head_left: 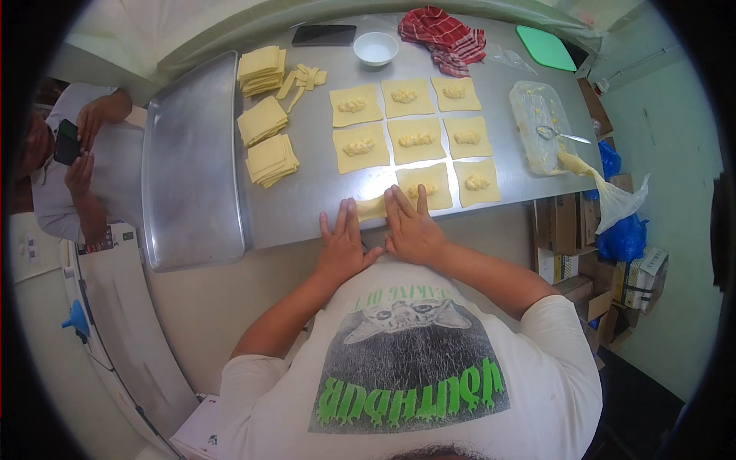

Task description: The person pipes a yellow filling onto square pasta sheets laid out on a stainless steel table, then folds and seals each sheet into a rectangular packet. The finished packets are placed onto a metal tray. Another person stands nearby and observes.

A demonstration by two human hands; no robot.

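Both my hands are at the near edge of the steel table (299, 172), over a strip of folded pastry dough (371, 208). My left hand (343, 241) lies with stretched fingers at the dough's left end. At its right end my right hand (414, 230) presses down, fingers straight and thumb pointing inward. Neither hand grips anything. Beyond them, flat dough squares (360, 159) sit in rows, each with a pale, lumpy filling (416, 139) along its middle. The square (437, 201) nearest my right hand is partly covered by its fingers. Whatever is inside the folded piece is hidden.
Stacks of cut dough (261, 119) and dough strips (303, 79) lie left, beside a large metal tray (195, 176). A white bowl (376, 49), a red checked cloth (441, 34) and a plastic tub (537, 115) with a spoon (566, 137) stand farther back. A person holds a phone (67, 142) at left.
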